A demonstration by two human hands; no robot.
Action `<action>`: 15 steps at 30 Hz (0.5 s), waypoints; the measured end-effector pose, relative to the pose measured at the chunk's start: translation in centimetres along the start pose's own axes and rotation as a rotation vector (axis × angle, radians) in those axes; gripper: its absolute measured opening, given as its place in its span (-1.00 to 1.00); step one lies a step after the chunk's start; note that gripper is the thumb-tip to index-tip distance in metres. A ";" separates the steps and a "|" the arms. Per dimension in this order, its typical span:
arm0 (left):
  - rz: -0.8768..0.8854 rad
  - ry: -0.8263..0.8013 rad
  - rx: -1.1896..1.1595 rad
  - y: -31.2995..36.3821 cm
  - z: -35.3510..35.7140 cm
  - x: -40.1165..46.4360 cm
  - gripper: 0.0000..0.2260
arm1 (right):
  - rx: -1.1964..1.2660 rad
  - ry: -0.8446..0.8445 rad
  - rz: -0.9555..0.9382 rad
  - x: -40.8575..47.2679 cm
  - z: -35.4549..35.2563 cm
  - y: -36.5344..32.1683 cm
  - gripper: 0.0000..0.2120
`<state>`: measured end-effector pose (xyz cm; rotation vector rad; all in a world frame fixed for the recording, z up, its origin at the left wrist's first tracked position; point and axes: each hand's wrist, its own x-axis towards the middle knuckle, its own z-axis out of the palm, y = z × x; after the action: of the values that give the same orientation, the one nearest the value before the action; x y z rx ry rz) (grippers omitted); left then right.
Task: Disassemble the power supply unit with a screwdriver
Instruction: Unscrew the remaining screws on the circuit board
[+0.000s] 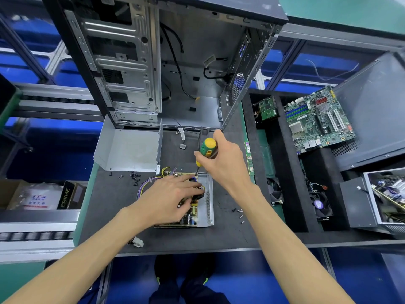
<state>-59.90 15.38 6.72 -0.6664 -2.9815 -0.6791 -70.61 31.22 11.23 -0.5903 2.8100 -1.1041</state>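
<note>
The opened power supply unit lies on the dark work mat at the centre of the view, its circuit board exposed inside the metal tray. The left hand presses down on the board, fingers spread and lightly bent over the components. The right hand, at one o'clock from the unit, is wrapped around the green-and-yellow screwdriver, whose tip meets the board's far corner at twelve o'clock. If the tip sits off-centre it could cam out and gouge the board or jab the left fingers close by. Loose screws at three o'clock could roll off the mat.
</note>
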 end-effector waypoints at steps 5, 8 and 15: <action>0.009 -0.004 -0.003 -0.1 0.1 -0.1 -0.65 | -0.033 -0.186 0.048 0.4 -1.0 -0.9 -0.70; 0.022 0.022 0.006 -0.2 0.2 0.0 -0.65 | -0.095 -0.307 0.074 0.8 -2.0 -1.9 -0.74; 0.037 0.029 0.010 -0.4 0.4 -0.1 -0.65 | -0.412 -0.316 0.116 1.5 -2.9 -3.5 -0.75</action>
<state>-59.90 15.17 6.14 -0.7027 -2.9364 -0.6659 -71.46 30.17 15.81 -0.5589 2.7489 -0.3673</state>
